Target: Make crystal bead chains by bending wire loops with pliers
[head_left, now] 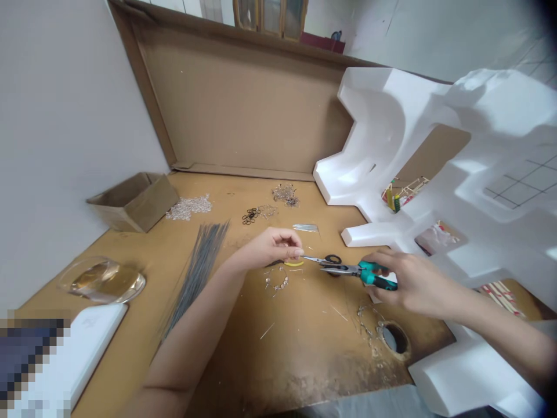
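Observation:
My left hand [274, 247] is at the middle of the wooden table [296, 348], its fingertips pinched on something small and thin that I cannot make out. My right hand [409, 278] grips teal-handled pliers [352, 269], whose jaws point left toward the left fingertips. Black-handled scissors [326, 259] lie just behind the pliers. A yellow ring [294, 263] and a small beaded wire piece [277, 283] rest on the table below the left fingers.
A bundle of grey wires [198, 264], clear beads [189, 207], black rings [250, 216], a cardboard box [134, 200], a glass dish [102, 281] and a white device [78, 348] lie left. White foam packing [435, 174] fills the right. A hole [395, 338] is near the front.

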Demonstrator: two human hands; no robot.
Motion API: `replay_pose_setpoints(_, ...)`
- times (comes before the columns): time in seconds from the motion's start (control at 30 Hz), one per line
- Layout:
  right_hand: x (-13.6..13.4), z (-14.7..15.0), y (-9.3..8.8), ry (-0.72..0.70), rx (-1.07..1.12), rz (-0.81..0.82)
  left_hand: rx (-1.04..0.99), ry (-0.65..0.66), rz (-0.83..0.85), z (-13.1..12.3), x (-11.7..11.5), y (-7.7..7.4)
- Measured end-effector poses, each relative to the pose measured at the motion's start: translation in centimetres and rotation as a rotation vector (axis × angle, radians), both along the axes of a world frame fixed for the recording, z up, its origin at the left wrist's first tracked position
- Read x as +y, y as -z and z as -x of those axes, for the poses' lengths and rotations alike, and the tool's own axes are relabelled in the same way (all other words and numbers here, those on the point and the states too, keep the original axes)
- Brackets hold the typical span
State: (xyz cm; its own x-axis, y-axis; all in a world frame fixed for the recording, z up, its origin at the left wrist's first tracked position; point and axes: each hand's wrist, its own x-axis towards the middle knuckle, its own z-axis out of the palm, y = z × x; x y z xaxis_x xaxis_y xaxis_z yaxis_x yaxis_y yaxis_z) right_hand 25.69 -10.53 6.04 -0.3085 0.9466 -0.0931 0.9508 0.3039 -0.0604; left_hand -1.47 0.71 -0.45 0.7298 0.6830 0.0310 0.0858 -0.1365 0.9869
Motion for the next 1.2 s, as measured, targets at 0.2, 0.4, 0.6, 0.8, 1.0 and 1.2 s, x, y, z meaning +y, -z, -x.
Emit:
replay_pose_setpoints(0.2, -0.3, 0.5, -1.1, -0.058, -0.148, -0.179, 0.118, 0.005, -0.197, 0.3, -0.4, -0.2)
replay_pose_setpoints(0.4, -0.3, 1.0, -1.2, -0.044, -0.195, -0.211, 0.124, -0.015, -0.233, 0.2, -0.4, 0.0)
replay_pose_setpoints(0.6, -0.4, 0.9, -1.4, -0.013, -0.202, -0.213, 0.120, -0.033, -0.203, 0.2, -0.4, -0.2)
replay_pose_setpoints(0.8, -0.2, 1.4, -1.5, -0.009, -0.238, -0.210, 0.133, -0.026, -0.258, 0.1, -0.6, -0.4)
replay_pose_setpoints(1.0, -0.1, 1.6, -1.5, -0.016, -0.235, -0.210, 0.136, -0.027, -0.272, 0.2, -0.6, -0.3)
replay_pose_setpoints(1.2, -0.2, 1.0, -1.5, 0.010, -0.234, -0.214, 0.136, -0.044, -0.288, 0.2, -0.5, -0.4)
